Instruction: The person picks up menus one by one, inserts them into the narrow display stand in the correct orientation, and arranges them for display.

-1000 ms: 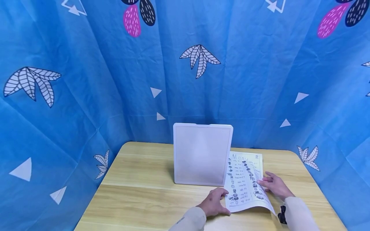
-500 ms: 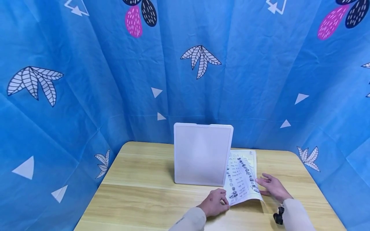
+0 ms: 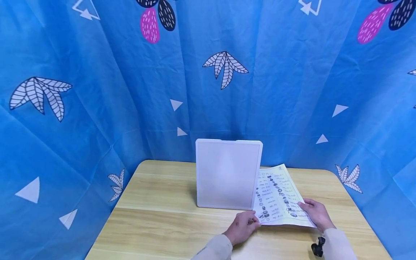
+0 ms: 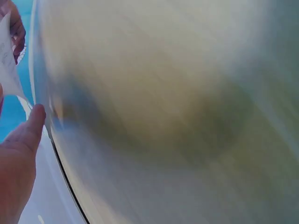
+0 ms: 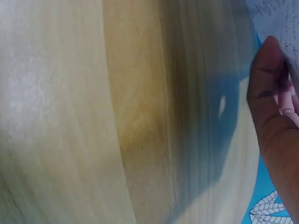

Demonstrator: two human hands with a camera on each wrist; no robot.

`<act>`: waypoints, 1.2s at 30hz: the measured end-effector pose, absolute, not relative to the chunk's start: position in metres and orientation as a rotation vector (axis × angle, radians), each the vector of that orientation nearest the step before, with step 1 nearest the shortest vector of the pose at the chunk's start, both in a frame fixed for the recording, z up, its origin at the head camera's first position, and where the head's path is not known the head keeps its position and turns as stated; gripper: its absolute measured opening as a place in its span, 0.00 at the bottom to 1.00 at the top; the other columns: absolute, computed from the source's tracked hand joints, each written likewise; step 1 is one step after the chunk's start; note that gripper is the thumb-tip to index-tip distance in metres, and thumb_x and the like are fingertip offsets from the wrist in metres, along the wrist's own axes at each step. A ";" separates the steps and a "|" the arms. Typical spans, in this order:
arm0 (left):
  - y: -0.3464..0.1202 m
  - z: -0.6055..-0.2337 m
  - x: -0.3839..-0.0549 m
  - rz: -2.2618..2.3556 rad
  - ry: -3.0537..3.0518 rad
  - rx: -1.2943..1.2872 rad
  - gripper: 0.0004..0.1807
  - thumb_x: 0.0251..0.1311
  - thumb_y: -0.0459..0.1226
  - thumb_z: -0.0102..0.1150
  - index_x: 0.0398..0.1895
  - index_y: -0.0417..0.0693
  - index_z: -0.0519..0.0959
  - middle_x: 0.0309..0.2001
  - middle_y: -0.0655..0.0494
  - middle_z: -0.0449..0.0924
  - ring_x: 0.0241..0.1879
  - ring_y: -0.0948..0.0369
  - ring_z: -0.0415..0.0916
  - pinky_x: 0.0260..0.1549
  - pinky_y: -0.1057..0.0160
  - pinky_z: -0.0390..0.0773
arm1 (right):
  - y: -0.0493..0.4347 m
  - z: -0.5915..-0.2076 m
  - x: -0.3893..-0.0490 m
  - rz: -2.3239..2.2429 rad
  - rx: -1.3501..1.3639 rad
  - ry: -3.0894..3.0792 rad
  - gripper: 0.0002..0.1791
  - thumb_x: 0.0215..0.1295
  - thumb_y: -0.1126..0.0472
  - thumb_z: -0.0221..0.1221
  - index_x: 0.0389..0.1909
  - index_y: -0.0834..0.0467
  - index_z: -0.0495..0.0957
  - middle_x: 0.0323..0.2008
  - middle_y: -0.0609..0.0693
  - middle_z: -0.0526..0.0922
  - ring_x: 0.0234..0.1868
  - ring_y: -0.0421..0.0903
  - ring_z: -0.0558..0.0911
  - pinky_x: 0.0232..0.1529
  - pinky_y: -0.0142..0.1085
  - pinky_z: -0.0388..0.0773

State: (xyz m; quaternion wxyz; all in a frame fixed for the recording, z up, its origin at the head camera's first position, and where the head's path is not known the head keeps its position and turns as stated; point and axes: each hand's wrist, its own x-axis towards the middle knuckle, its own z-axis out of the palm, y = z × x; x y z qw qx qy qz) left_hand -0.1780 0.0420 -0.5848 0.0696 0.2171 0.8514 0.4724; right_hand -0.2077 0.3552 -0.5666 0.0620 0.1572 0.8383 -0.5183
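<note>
A printed paper menu, with small pictures and lines of text, lies right of the upright white board, which overlaps its left edge. My left hand pinches the menu's near left corner. My right hand grips its right edge, thumb on top and fingers underneath. The near edge bows up off the table. In the left wrist view, the left thumb is beside the paper. From the right wrist, my right hand shows with its thumb against the printed sheet.
The white board stands upright near the middle of the wooden table. Blue patterned curtains enclose the back and sides. A small black object is at the right sleeve.
The right hand has gone from loosely beside the sheet to gripping its right edge. The menu's near right side has swung right and its curl has flattened. The left hand has closed on the corner.
</note>
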 end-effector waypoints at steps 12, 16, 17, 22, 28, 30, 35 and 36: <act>0.058 -0.574 -0.181 1.890 2.338 0.086 0.07 0.50 0.33 0.75 0.34 0.46 0.88 0.40 0.58 0.87 0.42 0.62 0.82 0.44 0.63 0.81 | 0.365 -0.568 -0.200 -1.717 0.598 2.440 0.39 0.73 0.48 0.57 0.68 0.75 0.59 0.34 0.45 0.82 0.31 0.39 0.82 0.31 0.35 0.81; 0.060 -0.571 -0.182 1.870 2.304 -0.027 0.17 0.47 0.30 0.75 0.44 0.41 0.85 0.42 0.51 0.86 0.42 0.57 0.83 0.41 0.62 0.83 | 0.364 -0.569 -0.197 -1.764 0.622 2.410 0.38 0.73 0.48 0.57 0.68 0.74 0.59 0.33 0.42 0.81 0.32 0.38 0.81 0.32 0.34 0.81; 0.060 -0.571 -0.182 1.864 2.291 -0.035 0.18 0.48 0.29 0.74 0.45 0.39 0.84 0.42 0.49 0.86 0.42 0.56 0.84 0.40 0.61 0.84 | 0.364 -0.569 -0.196 -1.782 0.630 2.397 0.37 0.73 0.49 0.57 0.68 0.74 0.59 0.33 0.42 0.81 0.31 0.38 0.82 0.32 0.34 0.82; 0.060 -0.573 -0.181 1.785 2.239 -0.065 0.19 0.50 0.25 0.71 0.47 0.33 0.81 0.33 0.51 0.86 0.31 0.58 0.85 0.28 0.65 0.84 | 0.360 -0.564 -0.194 -1.889 0.641 2.335 0.38 0.74 0.48 0.56 0.69 0.73 0.56 0.31 0.38 0.82 0.30 0.38 0.83 0.31 0.35 0.83; 0.065 -0.572 -0.179 1.757 2.153 -0.111 0.17 0.53 0.27 0.71 0.46 0.32 0.80 0.28 0.56 0.83 0.24 0.59 0.84 0.25 0.64 0.84 | 0.352 -0.558 -0.193 -2.005 0.609 2.269 0.40 0.75 0.48 0.55 0.72 0.72 0.53 0.30 0.34 0.82 0.31 0.35 0.83 0.34 0.34 0.84; 0.067 -0.571 -0.179 1.762 2.128 -0.116 0.16 0.54 0.27 0.70 0.46 0.32 0.80 0.28 0.54 0.83 0.25 0.59 0.84 0.25 0.64 0.84 | 0.349 -0.557 -0.192 -2.042 0.605 2.244 0.40 0.75 0.48 0.55 0.73 0.71 0.52 0.30 0.33 0.81 0.32 0.34 0.83 0.35 0.33 0.84; 0.069 -0.570 -0.178 1.806 2.054 -0.118 0.13 0.59 0.26 0.65 0.46 0.29 0.79 0.27 0.50 0.82 0.26 0.58 0.84 0.25 0.63 0.85 | 0.341 -0.549 -0.191 -2.130 0.591 2.178 0.39 0.75 0.47 0.54 0.73 0.68 0.53 0.30 0.32 0.81 0.33 0.33 0.84 0.37 0.31 0.84; 0.070 -0.569 -0.178 1.820 2.039 -0.122 0.12 0.59 0.26 0.65 0.46 0.30 0.79 0.28 0.49 0.82 0.27 0.58 0.84 0.26 0.62 0.85 | 0.339 -0.548 -0.191 -2.162 0.587 2.150 0.37 0.75 0.47 0.55 0.72 0.67 0.55 0.30 0.33 0.82 0.33 0.34 0.84 0.37 0.31 0.84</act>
